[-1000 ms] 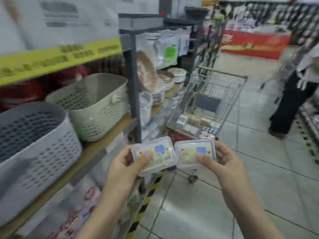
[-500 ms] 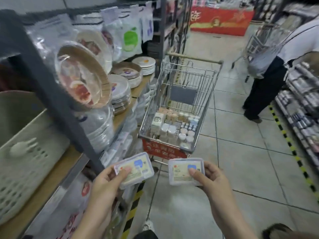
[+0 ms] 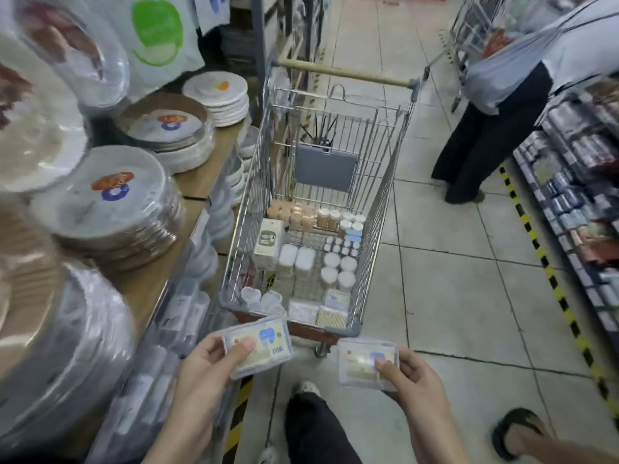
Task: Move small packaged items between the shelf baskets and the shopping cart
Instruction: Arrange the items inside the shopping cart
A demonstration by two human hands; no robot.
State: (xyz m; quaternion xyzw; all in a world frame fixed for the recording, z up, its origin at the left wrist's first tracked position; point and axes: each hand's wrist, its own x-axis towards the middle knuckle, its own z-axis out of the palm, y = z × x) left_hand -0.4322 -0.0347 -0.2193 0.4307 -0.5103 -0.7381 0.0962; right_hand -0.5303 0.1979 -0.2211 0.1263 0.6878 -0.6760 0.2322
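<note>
Head view: L hand (image 3: 204, 373) pinching pack (image 3: 258, 346), thumb on top; R hand (image 3: 413, 376) pinching 2nd pack (image 3: 365, 361). Clear, flat, blue-marked labels; just short of cart (image 3: 382, 209) near edge.

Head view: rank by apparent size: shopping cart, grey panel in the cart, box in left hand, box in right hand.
1. Shopping cart, by far the largest.
2. Grey panel.
3. The box in the left hand and the box in the right hand look alike; no ranking between them.
</note>
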